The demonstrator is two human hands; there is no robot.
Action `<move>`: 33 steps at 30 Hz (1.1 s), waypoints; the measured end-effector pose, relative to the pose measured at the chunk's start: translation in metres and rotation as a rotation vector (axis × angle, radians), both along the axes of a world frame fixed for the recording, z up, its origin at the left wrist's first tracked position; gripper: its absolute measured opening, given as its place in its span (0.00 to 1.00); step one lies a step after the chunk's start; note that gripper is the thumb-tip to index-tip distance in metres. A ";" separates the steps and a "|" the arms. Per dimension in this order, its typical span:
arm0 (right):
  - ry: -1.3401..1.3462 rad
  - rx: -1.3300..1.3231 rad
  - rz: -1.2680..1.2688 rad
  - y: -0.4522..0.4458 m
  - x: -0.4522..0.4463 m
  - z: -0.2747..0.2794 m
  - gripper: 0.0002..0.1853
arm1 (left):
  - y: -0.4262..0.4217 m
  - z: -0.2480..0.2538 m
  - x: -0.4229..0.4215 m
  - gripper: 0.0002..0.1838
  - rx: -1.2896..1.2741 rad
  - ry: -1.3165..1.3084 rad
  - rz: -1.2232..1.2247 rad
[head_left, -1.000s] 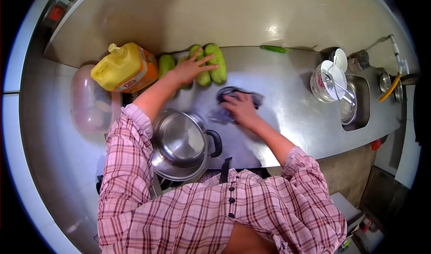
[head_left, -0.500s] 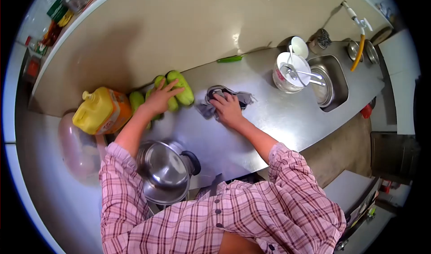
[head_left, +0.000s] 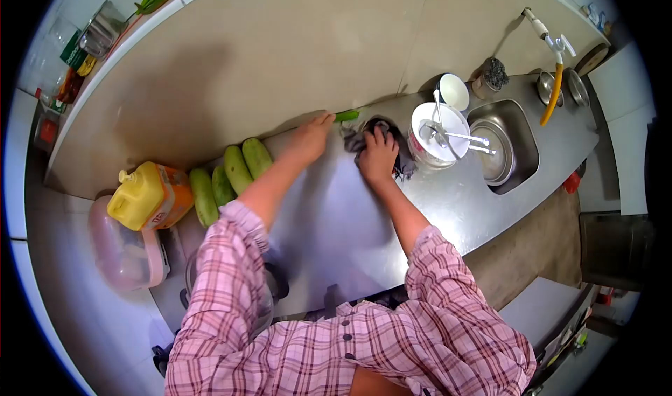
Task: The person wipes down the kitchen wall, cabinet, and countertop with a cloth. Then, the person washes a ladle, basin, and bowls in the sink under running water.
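Note:
My left hand (head_left: 313, 139) reaches to the back of the steel counter, its fingertips closed on the left end of a slim green pepper (head_left: 346, 116) by the wall. Under my right hand (head_left: 379, 156) is a crumpled grey and dark cloth (head_left: 355, 141), pressed against the counter with curled fingers. To the left of my left hand, several plump green gourds (head_left: 238, 169) lie side by side. A white bowl (head_left: 424, 116) with spoons across it stands just right of the cloth.
A yellow oil jug (head_left: 143, 198) and a pink-lidded container (head_left: 122, 256) stand at the left. My left sleeve partly hides a steel pot (head_left: 266, 305). At the right are a sink (head_left: 521, 144), a tap with a yellow hose (head_left: 551, 95), and a small bowl (head_left: 453, 92).
My left hand has left the gourds and moved right to the green pepper. The gourds now lie more neatly in a row. My right hand has slid the cloth right, towards the white bowl.

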State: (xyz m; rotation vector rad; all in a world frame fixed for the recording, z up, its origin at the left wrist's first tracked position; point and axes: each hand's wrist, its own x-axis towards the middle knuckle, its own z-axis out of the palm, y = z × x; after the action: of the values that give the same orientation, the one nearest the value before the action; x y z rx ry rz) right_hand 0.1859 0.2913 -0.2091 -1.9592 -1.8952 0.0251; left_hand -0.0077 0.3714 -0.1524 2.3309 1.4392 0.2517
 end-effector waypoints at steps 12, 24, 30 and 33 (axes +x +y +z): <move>0.198 -0.025 -0.327 0.072 -0.029 0.003 0.21 | -0.030 0.019 -0.024 0.16 -0.283 0.175 0.217; 0.195 -0.093 0.663 0.018 -0.074 0.025 0.20 | -0.034 0.034 -0.072 0.17 -0.075 0.175 0.444; 0.569 0.124 0.334 0.067 -0.047 0.119 0.23 | -0.045 -0.009 -0.064 0.16 -0.296 0.259 0.417; 0.508 0.426 0.620 0.101 -0.072 0.225 0.27 | -0.062 0.007 -0.061 0.17 -0.336 0.217 0.373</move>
State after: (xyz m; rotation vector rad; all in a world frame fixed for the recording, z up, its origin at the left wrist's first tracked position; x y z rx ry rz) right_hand 0.1143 0.3927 0.0160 -0.9306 -1.8747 0.2487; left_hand -0.0684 0.3097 -0.1450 1.8574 1.8566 -0.1413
